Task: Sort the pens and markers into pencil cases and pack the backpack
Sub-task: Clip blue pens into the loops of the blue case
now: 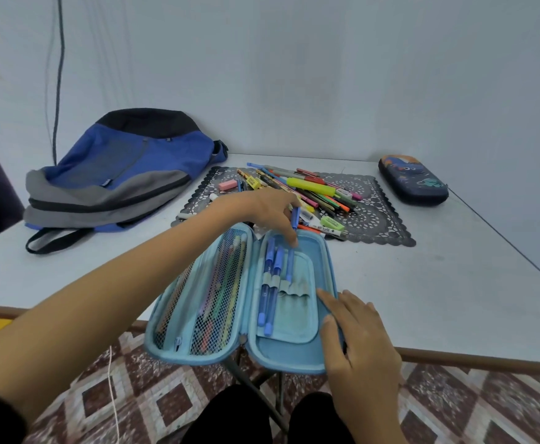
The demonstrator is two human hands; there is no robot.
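Observation:
A light blue pencil case (294, 357) lies open at the table's near edge. Its left half has a mesh pocket (217, 302) full of coloured pencils. Its right half has elastic loops holding two blue pens (270, 283). My left hand (262, 209) reaches over the case's far end and pinches a third blue pen (291, 261) whose lower end sits in a loop. My right hand (355, 334) rests on the case's right rim, fingers spread. A pile of pens and markers (307, 193) lies on a dark lace mat (377, 216) behind. The blue and grey backpack (118, 174) lies far left.
A dark blue, zipped pencil case (412, 181) with cartoon print sits at the far right by the wall. A pink eraser (228, 184) and green erasers lie among the pens. The white table (454, 283) meets the wall behind; a cable hangs at the far left.

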